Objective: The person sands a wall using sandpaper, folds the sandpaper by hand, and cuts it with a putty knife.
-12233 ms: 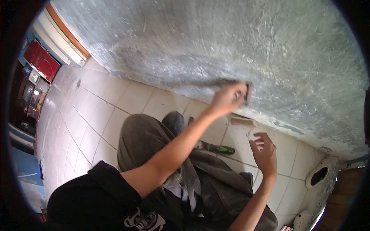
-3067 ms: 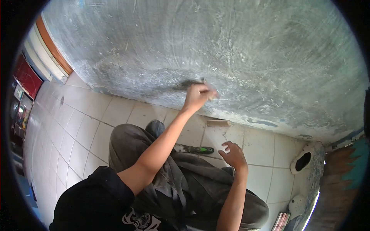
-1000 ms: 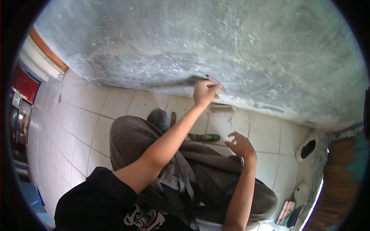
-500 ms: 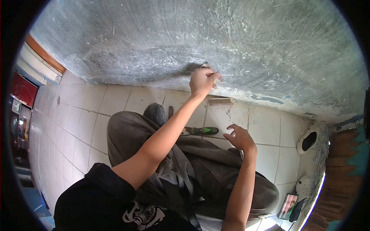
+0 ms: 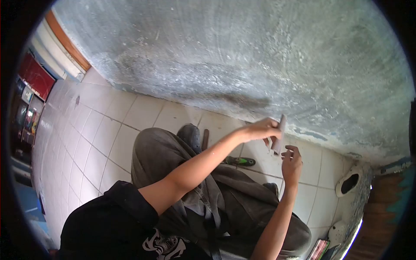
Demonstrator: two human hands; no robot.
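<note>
Head view, from the left: the black shirt (image 5: 108, 221) bears a pale print (image 5: 164, 246) with no readable lettering. On the floor tiles (image 5: 110, 138) lies a scraper (image 5: 245, 161) with a green-and-black handle, close beside the leg, perhaps to stay within reach. The left hand (image 5: 265, 131) grips a narrow block (image 5: 281, 132) by its side near the wall (image 5: 260, 47), probably so its face stays free. Just beside its lower end, the right hand (image 5: 292, 162) is half-curled, apparently holding nothing; whether they touch, I cannot tell.
</note>
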